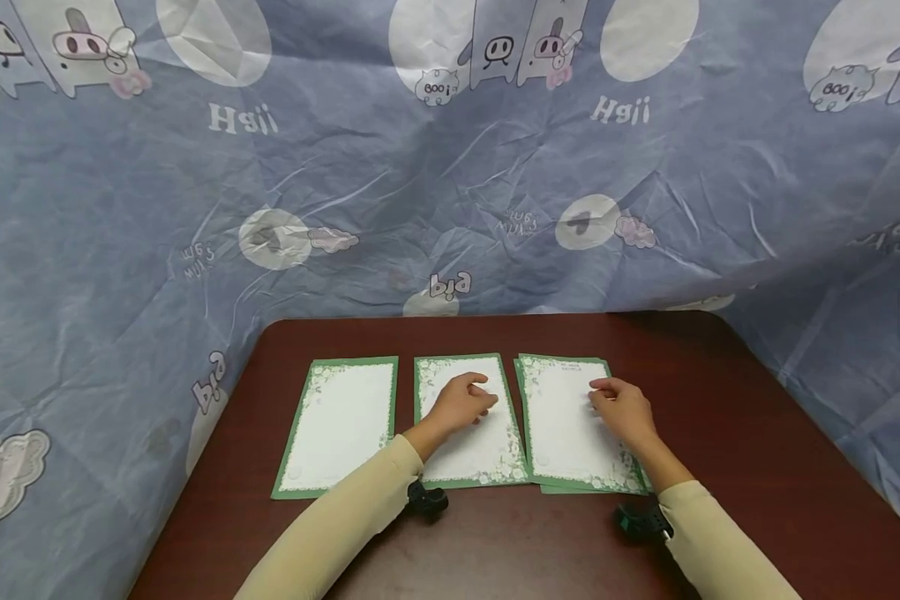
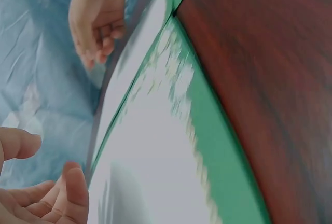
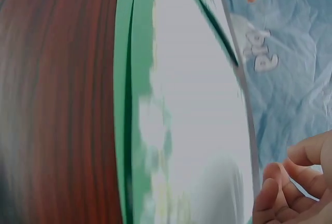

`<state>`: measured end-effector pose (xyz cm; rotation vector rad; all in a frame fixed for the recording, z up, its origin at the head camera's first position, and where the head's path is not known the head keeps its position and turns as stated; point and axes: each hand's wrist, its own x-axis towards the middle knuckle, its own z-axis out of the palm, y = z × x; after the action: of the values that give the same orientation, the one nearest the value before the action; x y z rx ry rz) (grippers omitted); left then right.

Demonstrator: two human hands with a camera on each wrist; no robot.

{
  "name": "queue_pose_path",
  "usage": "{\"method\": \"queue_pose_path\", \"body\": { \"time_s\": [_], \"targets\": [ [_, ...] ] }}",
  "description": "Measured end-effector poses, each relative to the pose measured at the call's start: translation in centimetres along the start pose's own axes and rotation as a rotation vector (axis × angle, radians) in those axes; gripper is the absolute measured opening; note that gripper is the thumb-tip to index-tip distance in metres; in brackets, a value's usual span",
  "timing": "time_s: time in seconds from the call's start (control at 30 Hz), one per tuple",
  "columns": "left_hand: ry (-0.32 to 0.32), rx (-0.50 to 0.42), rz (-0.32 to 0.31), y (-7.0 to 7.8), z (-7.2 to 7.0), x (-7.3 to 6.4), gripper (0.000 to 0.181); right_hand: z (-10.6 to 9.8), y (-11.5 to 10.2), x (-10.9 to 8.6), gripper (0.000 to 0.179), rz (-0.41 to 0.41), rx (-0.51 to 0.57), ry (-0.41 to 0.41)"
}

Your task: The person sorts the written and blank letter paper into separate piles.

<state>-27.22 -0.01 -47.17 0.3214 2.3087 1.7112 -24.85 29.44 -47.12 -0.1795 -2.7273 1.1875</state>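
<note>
My left hand [image 1: 461, 402] hovers over the middle sheet [image 1: 468, 454], a white page with a green border and pale flowers. Its thumb and fingers are apart and loosely bent, with nothing between them in the left wrist view. Above the right-hand sheets [image 1: 566, 433] hangs my right hand [image 1: 626, 412], its fingers loosely curled and holding nothing. Those sheets lie stacked slightly askew, green edges of a lower one peeking out. In the right wrist view their doubled green margin [image 3: 141, 58] runs beside the wood.
A third bordered sheet [image 1: 341, 425] lies flat at the left, apart from the middle one. All the paper rests on a dark red-brown wooden table [image 1: 510, 542]. A blue cartoon-printed cloth [image 1: 420, 183] hangs behind the table and along its sides.
</note>
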Motion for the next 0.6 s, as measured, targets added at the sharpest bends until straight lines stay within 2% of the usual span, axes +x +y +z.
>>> {"method": "queue_pose_path", "body": {
  "time_s": [0.27,0.6],
  "targets": [
    [0.088,-0.036,-0.037,-1.3,-4.4,-2.0,0.052,3.6,-2.4,0.1,0.030,-0.021,0.107,-0.126],
    [0.175,0.014,-0.050,-3.3,-8.2,-4.6,0.052,6.6,-5.0,0.0,0.033,-0.048,0.159,-0.283]
  ]
}}
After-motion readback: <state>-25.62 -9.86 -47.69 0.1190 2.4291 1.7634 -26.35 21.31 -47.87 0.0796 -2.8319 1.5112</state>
